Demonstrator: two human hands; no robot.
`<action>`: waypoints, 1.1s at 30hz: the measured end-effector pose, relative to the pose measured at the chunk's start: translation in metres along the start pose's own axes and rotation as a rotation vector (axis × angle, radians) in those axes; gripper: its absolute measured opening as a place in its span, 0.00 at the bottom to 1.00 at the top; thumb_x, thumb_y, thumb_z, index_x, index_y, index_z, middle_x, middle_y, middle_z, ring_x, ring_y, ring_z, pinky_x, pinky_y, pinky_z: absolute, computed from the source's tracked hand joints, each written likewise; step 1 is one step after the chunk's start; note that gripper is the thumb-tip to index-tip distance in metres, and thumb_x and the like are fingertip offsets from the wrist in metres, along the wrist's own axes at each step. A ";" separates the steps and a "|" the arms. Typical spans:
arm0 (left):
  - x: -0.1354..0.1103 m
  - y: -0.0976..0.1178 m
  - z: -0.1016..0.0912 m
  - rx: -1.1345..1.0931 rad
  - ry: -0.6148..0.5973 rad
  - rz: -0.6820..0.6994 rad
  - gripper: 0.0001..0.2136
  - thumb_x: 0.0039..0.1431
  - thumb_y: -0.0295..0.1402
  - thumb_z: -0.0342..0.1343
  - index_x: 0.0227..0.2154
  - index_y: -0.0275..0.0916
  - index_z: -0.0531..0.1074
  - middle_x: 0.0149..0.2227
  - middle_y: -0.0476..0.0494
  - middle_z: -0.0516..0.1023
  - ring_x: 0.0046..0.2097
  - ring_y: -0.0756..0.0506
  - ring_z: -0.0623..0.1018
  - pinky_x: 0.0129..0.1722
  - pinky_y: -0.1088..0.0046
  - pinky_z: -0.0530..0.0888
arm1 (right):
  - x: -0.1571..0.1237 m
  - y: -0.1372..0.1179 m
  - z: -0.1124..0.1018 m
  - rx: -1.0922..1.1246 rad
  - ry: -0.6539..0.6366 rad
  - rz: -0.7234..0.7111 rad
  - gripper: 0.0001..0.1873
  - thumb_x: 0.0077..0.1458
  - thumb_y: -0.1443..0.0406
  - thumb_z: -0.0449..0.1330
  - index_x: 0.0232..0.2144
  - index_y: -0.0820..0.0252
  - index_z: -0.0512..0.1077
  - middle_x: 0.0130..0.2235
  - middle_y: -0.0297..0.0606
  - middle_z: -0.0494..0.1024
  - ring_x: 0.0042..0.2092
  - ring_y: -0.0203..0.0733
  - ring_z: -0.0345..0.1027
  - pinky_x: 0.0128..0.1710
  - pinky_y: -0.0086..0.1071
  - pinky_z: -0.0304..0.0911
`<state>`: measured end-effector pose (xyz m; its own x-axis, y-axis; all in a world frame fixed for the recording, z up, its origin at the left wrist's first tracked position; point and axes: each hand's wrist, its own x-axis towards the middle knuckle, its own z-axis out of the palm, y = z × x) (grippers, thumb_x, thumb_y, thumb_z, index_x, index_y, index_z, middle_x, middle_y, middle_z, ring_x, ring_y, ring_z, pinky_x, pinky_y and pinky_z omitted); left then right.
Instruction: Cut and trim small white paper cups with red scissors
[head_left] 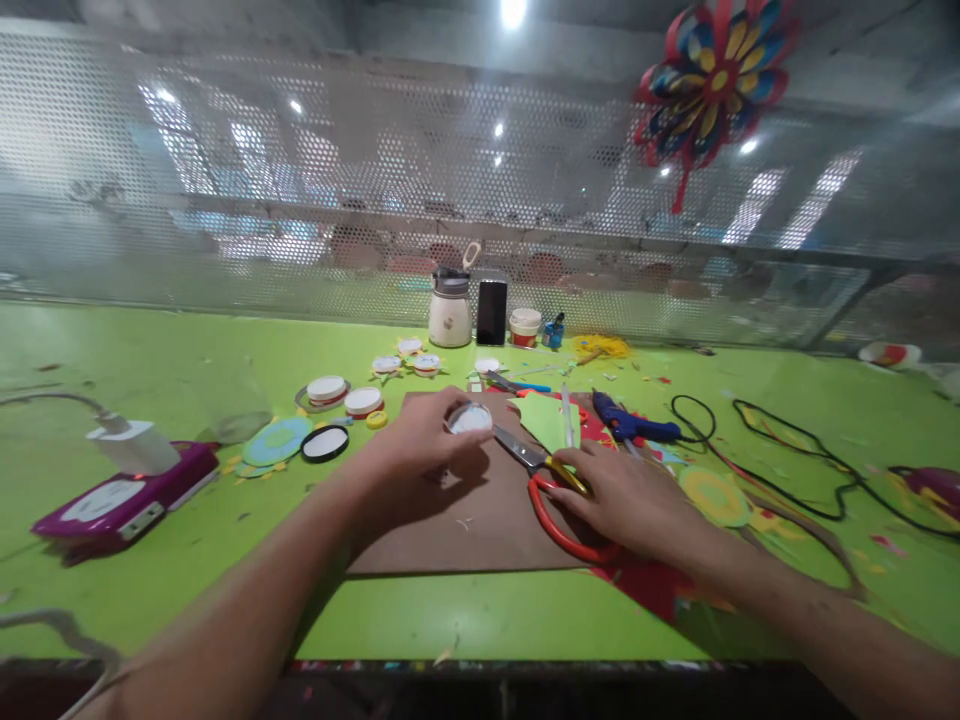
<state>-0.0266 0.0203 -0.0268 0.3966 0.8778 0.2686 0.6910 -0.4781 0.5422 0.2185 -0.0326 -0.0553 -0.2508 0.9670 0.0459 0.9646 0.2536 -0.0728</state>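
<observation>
My left hand (420, 445) is closed around a small round white-topped disc (470, 418), held just above a brown cardboard sheet (480, 520). My right hand (626, 500) rests on the orange-handled scissors (555, 500), fingers lying over the handle loops. The scissor blades point toward the disc. Light green paper cut-outs (551, 420) lie just beyond the scissors.
A blue glue gun (630, 425) and black cables (780, 450) lie to the right. White tape rolls (345, 395), paper circles and a magenta power strip (124, 500) sit at left. A cream jar (450, 310) and a dark box stand by the mesh wall. A paper pinwheel (712, 80) hangs above.
</observation>
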 end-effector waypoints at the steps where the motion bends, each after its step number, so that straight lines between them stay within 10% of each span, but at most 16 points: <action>1: -0.003 0.006 0.003 -0.003 -0.073 0.030 0.16 0.47 0.44 0.60 0.37 0.41 0.75 0.38 0.43 0.78 0.39 0.40 0.76 0.36 0.65 0.72 | -0.001 0.003 0.002 0.006 0.016 -0.005 0.20 0.63 0.49 0.53 0.48 0.51 0.74 0.44 0.46 0.78 0.40 0.53 0.74 0.33 0.36 0.60; 15: -0.009 0.017 0.007 0.256 -0.305 0.083 0.19 0.53 0.47 0.54 0.43 0.41 0.70 0.39 0.36 0.79 0.38 0.35 0.78 0.31 0.62 0.69 | 0.052 0.018 -0.011 0.272 0.310 -0.141 0.16 0.60 0.61 0.53 0.38 0.62 0.78 0.29 0.39 0.77 0.31 0.42 0.69 0.33 0.34 0.62; 25: -0.014 0.008 0.021 0.327 -0.270 0.232 0.25 0.50 0.51 0.60 0.44 0.35 0.72 0.38 0.31 0.81 0.39 0.32 0.80 0.35 0.60 0.73 | 0.198 -0.119 -0.025 0.220 -0.031 -0.512 0.11 0.62 0.62 0.61 0.45 0.62 0.73 0.43 0.39 0.78 0.42 0.42 0.73 0.45 0.42 0.69; 33: -0.016 0.007 0.020 0.206 -0.245 0.264 0.26 0.51 0.45 0.60 0.52 0.37 0.71 0.48 0.30 0.80 0.48 0.31 0.78 0.44 0.57 0.74 | 0.249 -0.188 0.009 0.206 -0.215 -0.673 0.17 0.62 0.60 0.61 0.52 0.60 0.70 0.54 0.43 0.73 0.52 0.49 0.70 0.51 0.49 0.67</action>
<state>-0.0161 0.0025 -0.0435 0.6915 0.7031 0.1658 0.6430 -0.7036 0.3024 -0.0258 0.1604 -0.0396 -0.8144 0.5783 -0.0483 0.5662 0.7735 -0.2847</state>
